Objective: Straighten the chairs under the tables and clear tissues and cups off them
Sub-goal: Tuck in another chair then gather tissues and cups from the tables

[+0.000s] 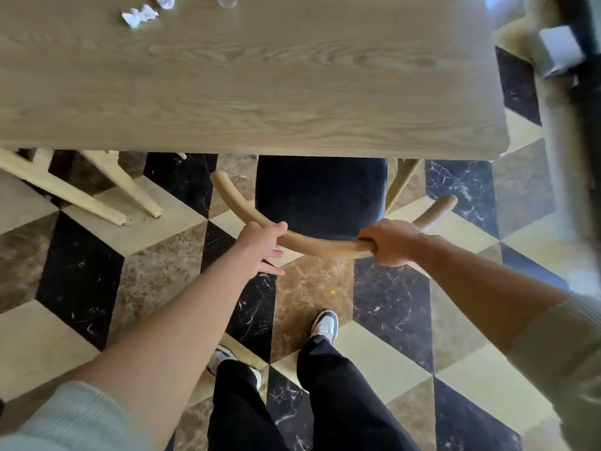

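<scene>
Pale ribbed sleeves (74,415) pushed up, black trousers (338,395), white-and-dark sneakers (325,325).

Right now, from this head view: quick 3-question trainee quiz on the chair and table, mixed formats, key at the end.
1. True or false: both hands grip the chair's curved backrest rail.
2. Which is wrapped fully around the rail? A) left hand B) right hand
3. Fill in: the crumpled tissues lie on the ____.

Key:
1. True. The left hand grips it more loosely, with some fingers extended.
2. B
3. Table. They sit at its far left; a clear cup stands near them, and the dark chair seat is partly under the near edge.
</scene>
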Demonstrator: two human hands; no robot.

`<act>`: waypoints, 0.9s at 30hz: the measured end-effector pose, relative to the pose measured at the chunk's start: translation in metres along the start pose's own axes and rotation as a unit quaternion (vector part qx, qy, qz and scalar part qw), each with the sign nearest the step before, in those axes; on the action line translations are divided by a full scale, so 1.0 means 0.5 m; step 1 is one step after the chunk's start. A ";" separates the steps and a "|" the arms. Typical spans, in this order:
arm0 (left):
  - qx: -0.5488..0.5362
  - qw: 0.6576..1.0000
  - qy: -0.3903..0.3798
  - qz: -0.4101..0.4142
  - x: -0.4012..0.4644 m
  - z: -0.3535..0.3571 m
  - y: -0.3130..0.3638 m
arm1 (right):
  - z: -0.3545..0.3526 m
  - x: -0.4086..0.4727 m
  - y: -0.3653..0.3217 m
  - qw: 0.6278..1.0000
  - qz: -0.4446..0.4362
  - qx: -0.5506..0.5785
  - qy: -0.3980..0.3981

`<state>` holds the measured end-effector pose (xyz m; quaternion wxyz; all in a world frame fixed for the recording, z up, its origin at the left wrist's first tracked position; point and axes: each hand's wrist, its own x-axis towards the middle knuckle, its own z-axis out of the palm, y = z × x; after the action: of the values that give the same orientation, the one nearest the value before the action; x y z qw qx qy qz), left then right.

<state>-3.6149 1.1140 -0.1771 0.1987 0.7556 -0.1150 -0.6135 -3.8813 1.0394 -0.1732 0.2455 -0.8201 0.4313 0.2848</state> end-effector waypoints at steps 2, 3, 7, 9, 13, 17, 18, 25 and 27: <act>0.015 1.000 -0.006 -0.001 -0.008 0.057 0.010 | 0.001 -0.012 0.058 1.000 0.012 -0.005 0.005; 0.023 1.000 -0.012 -0.004 -0.012 0.079 0.017 | 0.003 -0.018 0.080 1.000 0.018 -0.001 0.010; 0.059 0.997 -0.037 -0.025 -0.017 0.112 0.039 | 0.017 -0.027 0.130 0.998 0.036 0.032 0.051; 0.085 0.995 -0.041 -0.017 -0.022 0.104 0.042 | 0.020 -0.032 0.136 0.996 0.045 0.038 0.069; 0.180 0.982 -0.047 0.006 -0.030 0.073 0.038 | 0.021 -0.039 0.123 0.996 0.045 0.068 0.048; 0.181 0.983 -0.036 0.013 -0.043 0.032 0.037 | -0.018 -0.029 0.062 0.976 0.020 0.213 0.047; 0.172 0.984 -0.037 0.011 -0.051 0.019 0.036 | -0.029 -0.024 0.042 0.972 0.018 0.229 0.057; 0.124 0.991 0.000 0.041 -0.112 -0.194 0.046 | -0.162 0.056 -0.181 0.967 -0.035 0.236 0.091; 0.103 0.993 0.017 0.057 -0.126 -0.271 0.050 | -0.212 0.078 -0.254 0.968 -0.058 0.223 0.096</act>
<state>-3.4954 1.1397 -0.0877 0.1558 0.7748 -0.2169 -0.5731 -3.7285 1.0129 -0.1039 0.3960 -0.7916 0.4572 0.0863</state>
